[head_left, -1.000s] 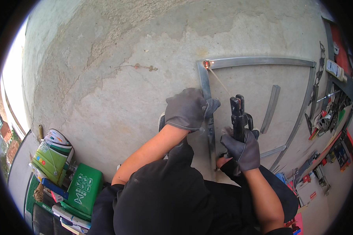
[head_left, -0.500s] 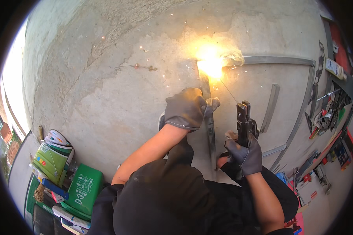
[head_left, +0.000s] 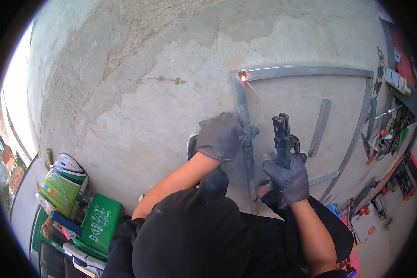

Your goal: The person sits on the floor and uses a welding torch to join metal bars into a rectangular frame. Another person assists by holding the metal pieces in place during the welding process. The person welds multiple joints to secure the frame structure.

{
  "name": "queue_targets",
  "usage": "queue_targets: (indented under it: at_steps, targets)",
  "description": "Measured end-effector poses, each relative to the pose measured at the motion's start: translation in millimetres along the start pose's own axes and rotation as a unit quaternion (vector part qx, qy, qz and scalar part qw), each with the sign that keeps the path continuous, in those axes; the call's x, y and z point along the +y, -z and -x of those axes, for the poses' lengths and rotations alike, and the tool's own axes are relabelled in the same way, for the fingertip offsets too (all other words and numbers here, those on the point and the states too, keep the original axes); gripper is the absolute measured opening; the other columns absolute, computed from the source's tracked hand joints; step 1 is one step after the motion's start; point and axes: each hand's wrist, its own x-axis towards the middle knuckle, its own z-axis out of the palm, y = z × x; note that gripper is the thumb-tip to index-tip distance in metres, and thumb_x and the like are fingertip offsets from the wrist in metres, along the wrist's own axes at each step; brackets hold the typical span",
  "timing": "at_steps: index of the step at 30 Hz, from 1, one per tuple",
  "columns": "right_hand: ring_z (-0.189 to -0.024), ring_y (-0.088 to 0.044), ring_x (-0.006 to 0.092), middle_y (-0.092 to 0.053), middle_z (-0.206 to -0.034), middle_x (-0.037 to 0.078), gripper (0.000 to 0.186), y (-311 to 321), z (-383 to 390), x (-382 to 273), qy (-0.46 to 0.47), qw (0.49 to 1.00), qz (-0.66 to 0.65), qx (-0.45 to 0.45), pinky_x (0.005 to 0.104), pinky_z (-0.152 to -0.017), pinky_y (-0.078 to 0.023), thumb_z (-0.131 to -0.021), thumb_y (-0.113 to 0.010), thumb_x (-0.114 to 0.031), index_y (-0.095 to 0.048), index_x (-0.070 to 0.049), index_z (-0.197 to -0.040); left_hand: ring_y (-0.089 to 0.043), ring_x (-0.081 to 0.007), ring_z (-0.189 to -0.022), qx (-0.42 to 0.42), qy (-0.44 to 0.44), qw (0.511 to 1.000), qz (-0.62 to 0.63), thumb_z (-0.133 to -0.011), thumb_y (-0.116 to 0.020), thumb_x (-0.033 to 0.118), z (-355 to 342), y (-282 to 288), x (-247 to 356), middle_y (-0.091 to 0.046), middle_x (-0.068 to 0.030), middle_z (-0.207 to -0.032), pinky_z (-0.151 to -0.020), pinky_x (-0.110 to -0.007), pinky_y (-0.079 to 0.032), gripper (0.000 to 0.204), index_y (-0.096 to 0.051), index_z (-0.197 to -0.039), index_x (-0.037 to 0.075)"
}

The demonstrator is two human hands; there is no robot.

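My left hand (head_left: 221, 136), in a dark grey work glove, is closed on the left bar of a rectangular metal frame (head_left: 306, 70) lying flat on concrete. Gripped in my gloved right hand (head_left: 292, 180) is a black electrode holder (head_left: 281, 132), pointing away from me. A thin welding rod (head_left: 262, 98) runs from its jaws toward the frame's far left corner. At that corner a small spot (head_left: 243, 77) glows orange at the rod's tip; whether the tip touches the metal I cannot tell.
A loose metal bar (head_left: 319, 127) lies inside the frame. Tools (head_left: 394, 134) crowd the right side, beside a white bottle (head_left: 396, 81). At lower left stand a green bin (head_left: 99, 222) and a green-and-white bucket (head_left: 62, 185). A black-clothed knee shows near the right forearm.
The bright arc and flying sparks are gone, leaving a small glow at the corner. The electrode holder has shifted slightly left and away from me. My left hand stays on the bar.
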Motion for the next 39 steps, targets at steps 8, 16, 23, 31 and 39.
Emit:
queue_targets:
  at_steps: [8, 16, 23, 31, 39]
  targets:
    - [-0.086, -0.073, 0.0116, -0.080, -0.094, 0.004, 0.044, -1, -4, 13, 0.044, 0.999, 0.011, -0.002, 0.0307, -0.083, -0.057, -0.089, -0.088, -0.037, -0.080, -0.003, -0.116, -0.075, -0.0387, -0.079, 0.016, -0.006, 1.000, 0.011, -0.091, -0.075, 0.066, 1, 3, 4, -0.073, -0.0155, -0.086, -0.069, -0.053, -0.055, 0.057, -0.074, -0.092, 0.009]
    - [-0.096, -0.077, 0.0136, -0.083, -0.108, 0.007, 0.040, 0, 4, 11, 0.055, 0.998, 0.000, 0.014, 0.0323, -0.091, -0.059, -0.089, -0.086, -0.030, -0.080, -0.003, -0.119, -0.074, -0.0392, -0.075, 0.045, -0.062, 0.997, 0.013, -0.091, -0.077, 0.063, 6, 6, 0, -0.072, -0.0166, -0.085, -0.065, -0.052, -0.055, 0.057, -0.071, -0.080, 0.008]
    - [-0.083, -0.073, 0.0102, -0.081, -0.100, 0.007, 0.040, 7, 6, 10, -0.015, 0.999, -0.040, 0.033, 0.0316, -0.082, -0.059, -0.089, -0.085, -0.030, -0.080, -0.002, -0.118, -0.074, -0.0397, -0.079, 0.023, 0.010, 1.000, 0.002, -0.090, -0.077, 0.064, 4, 1, 3, -0.072, -0.0155, -0.086, -0.068, -0.053, -0.053, 0.057, -0.071, -0.084, 0.008]
    - [-0.086, -0.074, 0.0127, -0.081, -0.096, 0.008, 0.042, 0, 8, -1, 0.002, 1.000, -0.011, 0.007, 0.0316, -0.085, -0.058, -0.088, -0.086, -0.034, -0.080, -0.002, -0.115, -0.074, -0.0380, -0.079, 0.027, 0.013, 1.000, 0.010, -0.089, -0.078, 0.063, 3, -2, 4, -0.073, -0.0138, -0.086, -0.069, -0.053, -0.053, 0.054, -0.071, -0.083, 0.009]
    - [-0.097, -0.077, 0.0195, -0.082, -0.101, 0.010, 0.045, -2, -4, -14, -0.007, 1.000, 0.019, 0.010, 0.0338, -0.094, -0.057, -0.088, -0.084, -0.040, -0.081, -0.003, -0.114, -0.074, -0.0371, -0.079, 0.048, -0.002, 0.999, 0.010, -0.088, -0.078, 0.064, 4, -4, 2, -0.073, -0.0133, -0.087, -0.069, -0.053, -0.052, 0.055, -0.073, -0.085, 0.010]
